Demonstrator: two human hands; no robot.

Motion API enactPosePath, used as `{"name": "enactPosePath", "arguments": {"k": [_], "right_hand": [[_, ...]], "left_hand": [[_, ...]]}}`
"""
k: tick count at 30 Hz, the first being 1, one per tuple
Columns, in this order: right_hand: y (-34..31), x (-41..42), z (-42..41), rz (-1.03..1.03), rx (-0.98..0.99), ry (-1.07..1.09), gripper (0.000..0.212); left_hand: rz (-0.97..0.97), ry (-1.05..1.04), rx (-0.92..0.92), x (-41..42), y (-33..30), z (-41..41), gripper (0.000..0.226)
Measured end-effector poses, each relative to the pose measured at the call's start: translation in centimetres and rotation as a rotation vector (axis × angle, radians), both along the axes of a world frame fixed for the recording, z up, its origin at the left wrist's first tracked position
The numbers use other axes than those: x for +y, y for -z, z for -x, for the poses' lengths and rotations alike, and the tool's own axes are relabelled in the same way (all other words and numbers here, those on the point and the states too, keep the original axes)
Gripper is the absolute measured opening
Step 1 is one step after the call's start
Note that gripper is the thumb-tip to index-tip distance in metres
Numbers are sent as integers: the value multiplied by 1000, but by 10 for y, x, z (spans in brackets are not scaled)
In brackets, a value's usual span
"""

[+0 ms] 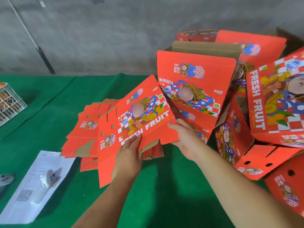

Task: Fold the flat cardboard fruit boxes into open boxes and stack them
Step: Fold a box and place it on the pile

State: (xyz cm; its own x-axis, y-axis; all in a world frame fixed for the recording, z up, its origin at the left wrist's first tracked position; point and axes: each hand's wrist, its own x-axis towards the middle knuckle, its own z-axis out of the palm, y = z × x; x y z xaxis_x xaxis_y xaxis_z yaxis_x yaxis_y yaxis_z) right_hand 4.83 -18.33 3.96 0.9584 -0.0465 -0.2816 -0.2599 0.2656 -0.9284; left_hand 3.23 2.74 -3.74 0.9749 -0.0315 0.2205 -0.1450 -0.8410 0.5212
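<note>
Green felt-like table cover [41,122] across the lower frame, bare grey concrete wall [98,38] behind. Dead centre, one flat cardboard blank [131,122], red with a cartoon figure and the words FRESH FRUIT, tilted up off the pile of flat blanks [85,129] lying just beneath and toward nine o'clock. Raised and angled that way probably to separate it from the pile and free its flaps for folding.

Left hand [130,155] at six o'clock of the blank, fingers lying fairly straight over the printed face, thumb hidden behind the panel; whether it pinches the board cannot be told. Right hand [184,134] at four o'clock of the blank, thumb on top of the lower right edge and fingers curled beneath, clamped on the cardboard. Hands apart, one at each end of the lower edge, blank spanning between them.

From one to four o'clock, a loose heap of folded boxes [246,104], tipped at several angles rather than neatly stacked; nearest one [194,86] upright with brown inner flaps showing at the top, just beyond the right hand.

At seven o'clock, printed paper sheet [37,183] with a square code. At nine o'clock, edge of frame, wire basket [9,104]. Thin pole [32,40] leaning on the wall at eleven o'clock.
</note>
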Motion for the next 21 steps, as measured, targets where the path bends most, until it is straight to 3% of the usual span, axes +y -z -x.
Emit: {"name": "enactPosePath", "arguments": {"k": [2, 5, 9, 11, 17, 21], "right_hand": [[-6, -3, 3, -65, -5, -29, 19], [-8, -6, 13, -90, -73, -81, 57], [0, -2, 26, 157, -232, -58, 37], [2, -8, 22, 290, -318, 33, 25], [-14, -39, 7, 1125, -530, 152, 47], [-46, -50, -19, 1701, -327, 76, 55]], "left_hand": [[22, 27, -3, -4, -9, -2, 48], [210, 119, 16, -19, -26, -4, 40], [326, 315, -15, -46, -46, -4, 43], [401, 260, 3, -53, -47, -4, 36], [727, 105, 37, -83, -48, 1, 28], [919, 33, 195, -117, -66, -7, 40]]}}
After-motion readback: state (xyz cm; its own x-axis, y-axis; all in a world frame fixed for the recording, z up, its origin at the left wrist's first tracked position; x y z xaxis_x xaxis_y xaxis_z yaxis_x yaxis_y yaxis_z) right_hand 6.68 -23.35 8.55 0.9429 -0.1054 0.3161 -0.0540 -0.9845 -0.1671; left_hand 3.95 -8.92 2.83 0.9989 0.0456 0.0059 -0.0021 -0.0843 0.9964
